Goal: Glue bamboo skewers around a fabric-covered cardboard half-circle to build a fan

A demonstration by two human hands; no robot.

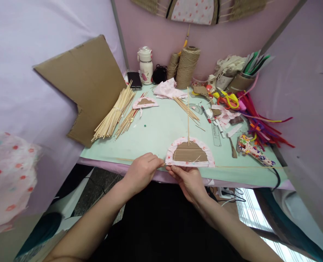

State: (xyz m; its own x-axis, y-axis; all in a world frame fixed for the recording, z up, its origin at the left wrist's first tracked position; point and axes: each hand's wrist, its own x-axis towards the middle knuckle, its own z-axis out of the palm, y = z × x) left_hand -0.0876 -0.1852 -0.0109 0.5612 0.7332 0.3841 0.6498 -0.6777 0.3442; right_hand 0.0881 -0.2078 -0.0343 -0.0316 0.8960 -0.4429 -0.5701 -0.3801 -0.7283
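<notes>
At the half-disc's corner, curled left hand nearly meets pinching right hand.

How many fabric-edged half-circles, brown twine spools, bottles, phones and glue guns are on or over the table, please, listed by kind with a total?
Fabric-edged half-circles: 2
Brown twine spools: 2
Bottle: 1
Phone: 1
Glue gun: 1
Total: 7
</notes>
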